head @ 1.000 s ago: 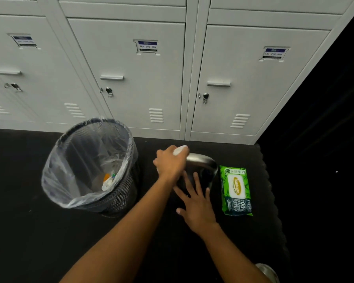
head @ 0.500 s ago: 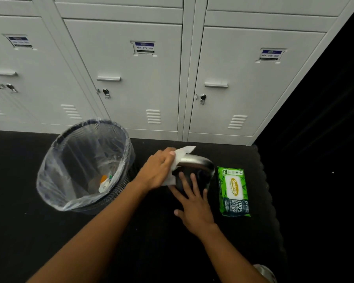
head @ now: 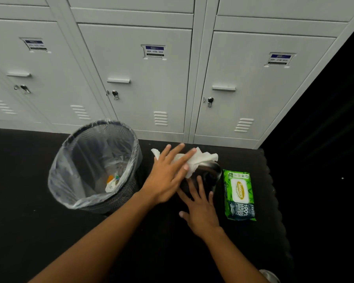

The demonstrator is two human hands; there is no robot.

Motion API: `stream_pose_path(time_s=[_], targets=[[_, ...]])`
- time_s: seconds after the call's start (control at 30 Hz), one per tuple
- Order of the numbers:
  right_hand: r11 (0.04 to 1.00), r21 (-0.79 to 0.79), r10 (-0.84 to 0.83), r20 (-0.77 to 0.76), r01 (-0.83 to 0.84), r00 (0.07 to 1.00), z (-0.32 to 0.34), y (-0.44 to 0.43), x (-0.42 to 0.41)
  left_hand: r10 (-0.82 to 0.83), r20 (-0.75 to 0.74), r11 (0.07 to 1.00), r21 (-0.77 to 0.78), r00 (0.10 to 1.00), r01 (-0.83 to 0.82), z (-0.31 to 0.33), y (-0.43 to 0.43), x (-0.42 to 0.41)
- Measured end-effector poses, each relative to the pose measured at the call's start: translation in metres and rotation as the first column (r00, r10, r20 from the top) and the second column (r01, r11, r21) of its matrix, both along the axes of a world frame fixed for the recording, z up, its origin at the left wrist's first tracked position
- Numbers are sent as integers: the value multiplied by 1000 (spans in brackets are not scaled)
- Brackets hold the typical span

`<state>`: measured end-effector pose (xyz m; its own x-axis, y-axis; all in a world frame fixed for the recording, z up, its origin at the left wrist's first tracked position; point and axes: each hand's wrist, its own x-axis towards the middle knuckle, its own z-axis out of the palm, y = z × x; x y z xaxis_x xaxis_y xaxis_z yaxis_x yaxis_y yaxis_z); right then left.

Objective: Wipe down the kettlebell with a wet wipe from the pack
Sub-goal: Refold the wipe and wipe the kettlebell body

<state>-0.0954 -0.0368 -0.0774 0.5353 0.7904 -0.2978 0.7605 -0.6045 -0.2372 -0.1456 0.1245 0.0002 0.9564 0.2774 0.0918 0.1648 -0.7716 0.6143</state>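
Note:
The kettlebell (head: 212, 169) stands on the black floor mat, its dark body mostly hidden and its shiny metal handle showing. My left hand (head: 168, 174) lies across the handle's top with fingers stretched out, pressing a crumpled white wet wipe (head: 201, 158) onto it. My right hand (head: 200, 209) rests flat on the near side of the kettlebell's body, fingers spread, holding nothing. The green wet wipe pack (head: 239, 195) lies flat on the mat just right of the kettlebell, its lid closed.
A black mesh waste bin (head: 102, 124) with a clear liner and some litter stands close on the left of the kettlebell. Grey lockers (head: 151, 84) line the wall behind. The mat's edge runs right of the pack. A shoe tip (head: 270, 276) shows at the bottom right.
My left hand went from a closed grip on the handle to a flat, spread-finger press, sliding the wipe along the handle's top. The wipe has unfolded. My right hand stayed on the body.

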Motion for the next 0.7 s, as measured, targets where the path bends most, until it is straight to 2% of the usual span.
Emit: stream_pose_path(time_s=[0.07, 0.13, 0.17, 0.23, 0.27, 0.37, 0.43, 0.5, 0.57, 0.6, 0.63, 0.67, 0.7], targets=[[1000, -14, 5, 4, -5, 1000, 1, 1, 0, 216, 115, 970, -137, 969, -200, 3, -3, 7], [1000, -24, 14, 3, -14, 1000, 1, 1, 1, 354, 57, 912, -244, 934, -331, 2, -15, 26], [1000, -15, 14, -9, -15, 1000, 1, 0, 2, 350, -19, 916, -200, 936, -347, 2, -22, 37], [1000, 20, 6, -40, -6, 999, 0, -1, 2, 293, -166, 955, 4, 942, -297, 1, -36, 54], [1000, 24, 1, -52, 1, 999, 1, -1, 2, 265, -180, 963, 104, 947, -250, 2, -41, 58], [1000, 8, -1, -46, 1, 999, 0, 0, 2, 114, -68, 963, 253, 991, -94, 7, -34, 55], [1000, 1, 9, -16, -9, 1000, -1, 0, 2, 17, -14, 976, 219, 1000, -14, 1, -19, 48], [1000, 9, 14, -5, -14, 1000, 0, -1, 1, 28, 15, 996, 90, 999, -29, -6, -2, 39], [999, 31, 12, -7, -11, 1000, 2, -1, 1, 115, 36, 985, -132, 993, -109, -14, 12, 31], [999, 35, 9, -9, -9, 1000, 3, -1, 1, 170, 24, 942, -298, 985, -155, -15, 16, 27], [999, 32, 7, -10, -6, 1000, 3, -1, 1, 229, -25, 853, -476, 973, -213, -15, 19, 26], [1000, 27, 5, -10, -4, 1000, 3, -1, 1, 279, -100, 747, -603, 955, -281, -13, 19, 28], [1000, 22, 2, -10, -1, 1000, 3, -1, 2, 321, -174, 674, -649, 931, -354, -11, 20, 31]])
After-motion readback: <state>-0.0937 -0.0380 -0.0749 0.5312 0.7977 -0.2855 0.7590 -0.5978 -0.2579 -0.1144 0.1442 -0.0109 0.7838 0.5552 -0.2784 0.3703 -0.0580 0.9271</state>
